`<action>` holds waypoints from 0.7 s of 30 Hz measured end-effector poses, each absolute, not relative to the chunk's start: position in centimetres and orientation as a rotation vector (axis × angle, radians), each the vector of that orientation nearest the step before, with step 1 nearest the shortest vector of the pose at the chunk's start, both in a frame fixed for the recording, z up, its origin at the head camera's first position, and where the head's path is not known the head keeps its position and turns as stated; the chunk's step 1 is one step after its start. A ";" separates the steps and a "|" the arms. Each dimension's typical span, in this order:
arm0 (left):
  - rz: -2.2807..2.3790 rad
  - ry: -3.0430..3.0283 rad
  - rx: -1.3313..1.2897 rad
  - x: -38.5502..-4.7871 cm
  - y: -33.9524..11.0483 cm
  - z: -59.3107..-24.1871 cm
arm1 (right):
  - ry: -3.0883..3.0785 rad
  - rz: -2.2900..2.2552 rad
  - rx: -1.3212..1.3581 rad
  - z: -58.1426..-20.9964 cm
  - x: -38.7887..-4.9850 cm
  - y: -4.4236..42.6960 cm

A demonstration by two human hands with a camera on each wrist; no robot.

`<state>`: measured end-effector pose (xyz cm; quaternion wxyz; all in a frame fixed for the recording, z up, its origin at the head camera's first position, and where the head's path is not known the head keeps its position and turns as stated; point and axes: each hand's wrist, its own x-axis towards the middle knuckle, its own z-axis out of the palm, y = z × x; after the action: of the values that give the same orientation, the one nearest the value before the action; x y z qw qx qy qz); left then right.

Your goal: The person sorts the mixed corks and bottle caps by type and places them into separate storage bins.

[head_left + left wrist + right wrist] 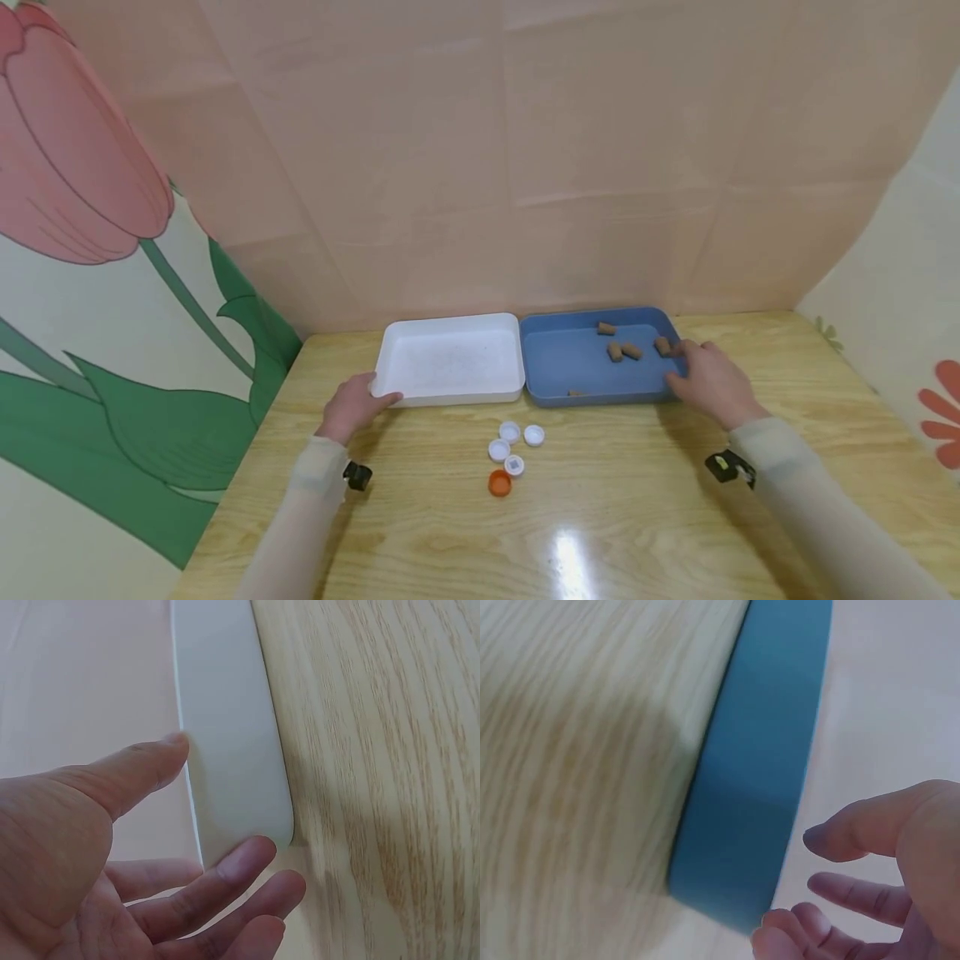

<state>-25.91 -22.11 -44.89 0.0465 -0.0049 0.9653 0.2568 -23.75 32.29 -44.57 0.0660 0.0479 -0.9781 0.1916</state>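
Observation:
A white tray point(450, 360) stands left of a blue tray point(573, 360), their near short ends side by side. At the white tray's front left corner, my left hand point(356, 407) holds on, thumb against the front rim point(189, 787) and fingers round the end wall. My right hand point(712, 383) is at the blue tray's right end. In the right wrist view its thumb point(847, 834) is apart from the blue rim, and its loosely bent fingertips are by the corner. Several brown cork-like cylinders point(632, 351) lie in the blue tray.
Several white bottle caps point(509, 432) and an orange cap point(499, 483) lie on the wooden table point(420, 517) in front of the trays. A pinkish-beige sheet point(450, 167) hangs behind. A tulip-patterned wall point(82, 167) flanks the left, a pale wall point(900, 275) the right.

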 end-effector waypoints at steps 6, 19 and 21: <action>0.793 2.949 -0.016 -26.0 -22.3 -45.0 | -2.995 0.601 0.034 -45.1 -23.5 33.1; 0.771 2.974 -0.041 -25.0 -22.2 -44.9 | -3.011 0.533 -0.002 -45.7 -23.6 33.8; 0.759 2.981 -0.057 -24.8 -22.0 -44.7 | -3.009 0.531 -0.001 -45.9 -23.6 33.9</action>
<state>-24.81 -22.05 -44.66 0.0324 -0.0184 0.9684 0.2466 -23.64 33.93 -45.90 0.0431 -0.0004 -0.9839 0.1737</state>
